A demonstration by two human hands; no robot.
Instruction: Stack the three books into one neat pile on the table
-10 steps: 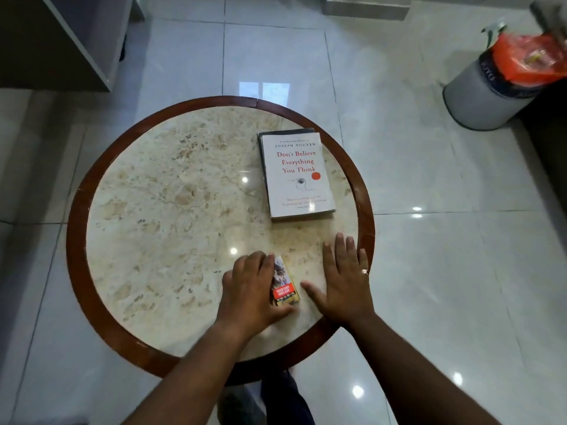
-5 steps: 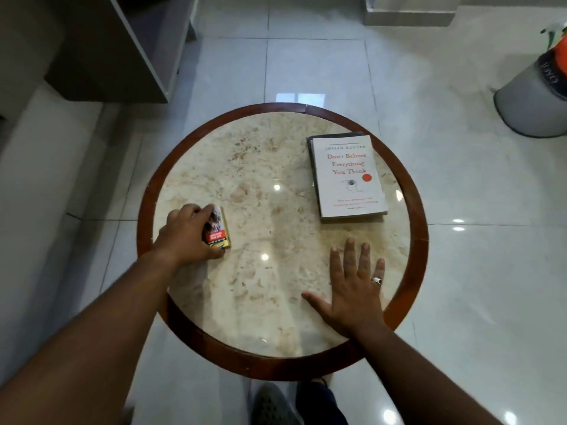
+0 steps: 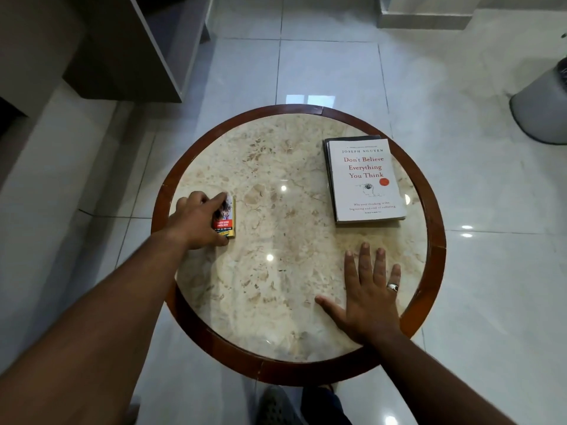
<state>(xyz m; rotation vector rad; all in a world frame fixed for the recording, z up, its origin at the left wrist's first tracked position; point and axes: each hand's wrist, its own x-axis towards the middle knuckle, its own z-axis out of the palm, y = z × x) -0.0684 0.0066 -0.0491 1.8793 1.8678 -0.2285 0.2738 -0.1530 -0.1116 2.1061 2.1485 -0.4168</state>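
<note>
A white book (image 3: 366, 179) titled "Don't Believe Everything You Think" lies on a dark book (image 3: 327, 167) at the right rear of the round marble table (image 3: 276, 271). Only the dark book's left and far edges show. A small colourful book (image 3: 226, 217) lies near the table's left edge. My left hand (image 3: 196, 220) covers its left part, fingers curled on it. My right hand (image 3: 369, 297) lies flat on the table near the front right, fingers spread, holding nothing.
The table has a brown wooden rim (image 3: 435, 228). A grey bin (image 3: 543, 108) stands on the tiled floor at the far right. A dark cabinet (image 3: 122, 47) is at the back left. My shoes (image 3: 276, 406) show under the table's front edge.
My left hand has slid the small book from the table's front middle to its left side. My right hand stays flat on the table. The view has shifted.
</note>
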